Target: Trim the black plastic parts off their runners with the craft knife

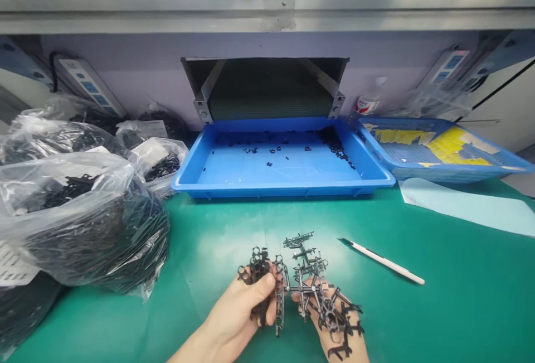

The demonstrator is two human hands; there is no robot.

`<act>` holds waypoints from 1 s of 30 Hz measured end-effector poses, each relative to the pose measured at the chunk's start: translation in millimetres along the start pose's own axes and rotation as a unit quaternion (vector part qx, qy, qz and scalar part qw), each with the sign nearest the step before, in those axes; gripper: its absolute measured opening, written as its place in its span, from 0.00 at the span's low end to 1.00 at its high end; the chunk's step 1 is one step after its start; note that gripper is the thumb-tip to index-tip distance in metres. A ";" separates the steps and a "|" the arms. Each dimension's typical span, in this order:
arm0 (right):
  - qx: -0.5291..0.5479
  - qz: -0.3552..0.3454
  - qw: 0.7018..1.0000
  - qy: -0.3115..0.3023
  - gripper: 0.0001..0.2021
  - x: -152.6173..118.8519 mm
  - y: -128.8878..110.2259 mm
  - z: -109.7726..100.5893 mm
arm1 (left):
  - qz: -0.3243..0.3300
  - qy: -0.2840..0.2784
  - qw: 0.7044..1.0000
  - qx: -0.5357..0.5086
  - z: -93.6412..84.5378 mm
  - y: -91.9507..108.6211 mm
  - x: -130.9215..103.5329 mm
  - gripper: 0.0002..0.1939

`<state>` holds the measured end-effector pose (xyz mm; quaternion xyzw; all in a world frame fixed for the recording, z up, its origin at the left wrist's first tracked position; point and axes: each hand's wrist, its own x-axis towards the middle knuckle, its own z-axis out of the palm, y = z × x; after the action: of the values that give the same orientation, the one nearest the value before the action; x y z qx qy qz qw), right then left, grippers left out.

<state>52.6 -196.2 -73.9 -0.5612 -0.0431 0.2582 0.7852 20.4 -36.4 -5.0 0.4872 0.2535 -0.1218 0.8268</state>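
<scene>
Green tabletop [217, 223] runs under everything, with a blue tray [284, 188] at its back edge, below a dark belt [271, 87] in the wall opening; that position would let small pieces pass easily between tray and belt. Near the front, the left hand [236, 313] curls round a clump of black plastic parts [259, 268], its thumb pressing them against the fingers, seemingly to stop the loose bunch spilling. Just beside it, a branching black frame [308, 289] lies over the right hand [325, 336], probably cradled from below because its arms stick out every way; whether those fingers pinch it, I cannot tell. A slim white tool [387, 264] rests to the right, within easy reach, and 1 large open bag [96, 229] of black parts stands at the left, its mouth handily upward.
</scene>
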 end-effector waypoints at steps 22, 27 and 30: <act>0.089 0.085 0.992 -0.029 0.11 -12.1 13.2 -21.7 | -0.025 -0.103 0.994 0.005 -8.6 15.7 13.0 0.17; 0.014 0.093 0.989 -0.114 0.14 -6.1 6.2 -39.0 | -0.049 -0.134 0.990 0.014 -7.0 6.6 13.0 0.14; -0.003 0.072 0.990 -0.125 0.18 -4.5 9.2 -40.5 | -0.073 -0.125 0.989 0.008 -6.1 -0.1 10.3 0.16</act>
<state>59.9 -230.8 -96.0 -0.5284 -0.1011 0.3818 0.7516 27.3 -30.7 -13.1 0.4548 0.1825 -0.2440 0.8368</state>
